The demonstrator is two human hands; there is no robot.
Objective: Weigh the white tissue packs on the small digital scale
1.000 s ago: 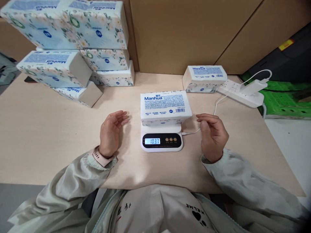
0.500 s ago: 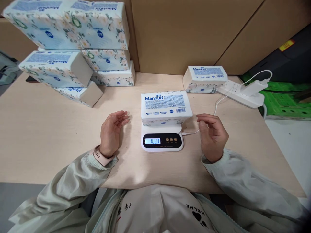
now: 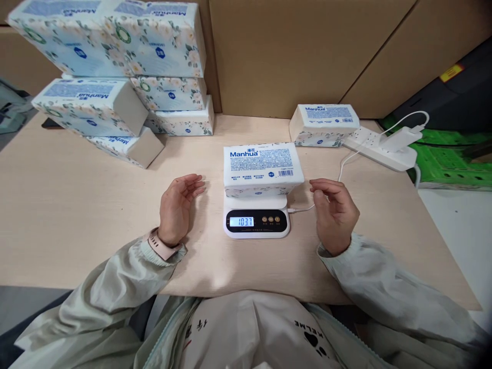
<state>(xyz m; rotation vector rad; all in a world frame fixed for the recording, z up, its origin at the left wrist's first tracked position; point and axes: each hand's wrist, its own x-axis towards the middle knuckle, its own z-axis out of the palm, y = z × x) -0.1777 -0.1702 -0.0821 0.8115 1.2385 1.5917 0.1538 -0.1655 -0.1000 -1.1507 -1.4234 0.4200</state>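
A white tissue pack (image 3: 263, 166) with blue Manhua lettering lies on a white digital scale (image 3: 257, 233) whose lit display reads 103.7. My left hand (image 3: 179, 207) rests on its side on the table, left of the scale. Its fingers are loosely curved and apart, with nothing in them; a pink band circles that wrist. On the other side, my right hand (image 3: 335, 215) stays a little apart from the pack, fingers bent and open, holding nothing. A thin white cable runs from the scale's right side toward this hand and passes behind its fingers.
Several more tissue packs (image 3: 159, 43) are stacked at the back left. A single tissue pack (image 3: 323, 125) lies at the back right beside a white power strip (image 3: 384, 148) with a plugged-in charger. Brown cardboard (image 3: 284, 56) stands behind the table; a green crate (image 3: 449, 166) is beyond the right edge.
Nearly nothing differs: the view has shifted very slightly. Both hands keep their places beside the scale, and the display still reads 103.7.
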